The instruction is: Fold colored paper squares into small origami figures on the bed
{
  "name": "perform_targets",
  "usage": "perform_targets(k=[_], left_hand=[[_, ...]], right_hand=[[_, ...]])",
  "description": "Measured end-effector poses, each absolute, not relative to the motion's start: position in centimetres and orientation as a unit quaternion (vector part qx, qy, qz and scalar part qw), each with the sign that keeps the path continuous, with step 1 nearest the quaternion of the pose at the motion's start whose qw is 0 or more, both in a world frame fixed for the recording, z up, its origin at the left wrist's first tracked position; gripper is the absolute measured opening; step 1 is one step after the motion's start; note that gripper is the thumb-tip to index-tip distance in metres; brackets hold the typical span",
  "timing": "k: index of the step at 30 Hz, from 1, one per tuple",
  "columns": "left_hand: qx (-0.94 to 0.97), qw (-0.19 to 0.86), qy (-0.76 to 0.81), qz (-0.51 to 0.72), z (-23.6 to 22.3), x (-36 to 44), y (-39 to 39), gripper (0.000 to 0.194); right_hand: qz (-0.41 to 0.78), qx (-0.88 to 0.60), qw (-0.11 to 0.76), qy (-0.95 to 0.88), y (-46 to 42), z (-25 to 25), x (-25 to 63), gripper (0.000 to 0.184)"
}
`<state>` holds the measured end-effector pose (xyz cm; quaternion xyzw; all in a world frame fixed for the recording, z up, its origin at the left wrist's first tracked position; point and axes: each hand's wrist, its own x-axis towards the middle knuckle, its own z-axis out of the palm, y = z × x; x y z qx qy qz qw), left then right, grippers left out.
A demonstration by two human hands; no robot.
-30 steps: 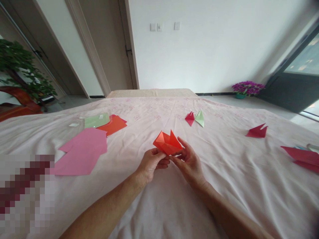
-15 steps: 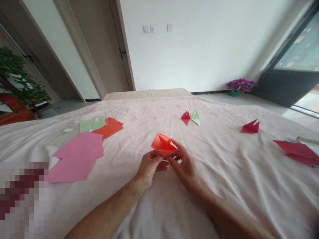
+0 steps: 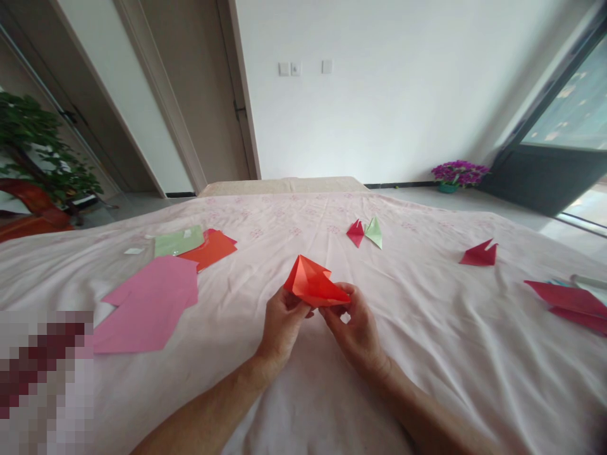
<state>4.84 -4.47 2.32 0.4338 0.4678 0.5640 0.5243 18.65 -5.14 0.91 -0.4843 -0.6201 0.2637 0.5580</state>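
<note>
Between my two hands is a piece of folded orange-red origami paper, held just above the cloth with its flaps spread into an open, pointed shape. My left hand pinches its lower left edge between thumb and fingers. On the other side, my right hand grips the lower right edge, thumb below and fingers partly behind the paper. Some fingertips are hidden by the paper. Farther back stand a small red folded paper piece and a light green one, side by side.
Pink paper sheets, orange sheets and a green pack lie left on the pink-white cloth. To the right are a red folded piece and more red folded paper. A pixelated patch covers the lower left.
The orange-red paper has opened wider, its right point now stretching farther right over my right hand's fingers. My camera view has tilted slightly upward.
</note>
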Motion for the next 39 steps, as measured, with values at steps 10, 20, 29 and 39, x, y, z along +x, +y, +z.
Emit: perform_targets(k=[10,20,29,39], left_hand=[[0.499,0.496,0.465,0.537,2.0,4.9,-4.7,0.027],[0.558,0.49,0.439,0.506,2.5,5.0,-5.4,0.014],[0.529,0.513,0.46,0.496,2.4,4.9,-5.2,0.028],[0.485,0.561,0.478,0.471,2.0,4.7,-4.7,0.04]], right_hand=[[0.334,-0.459,0.537,-0.624,-4.5,-0.1,19.4,0.018],[0.416,-0.456,0.56,-0.553,-4.5,0.2,19.3,0.027],[0.447,-0.458,0.558,-0.528,-4.6,0.9,19.0,0.031],[0.526,-0.457,0.55,-0.461,-4.2,1.2,19.5,0.063]])
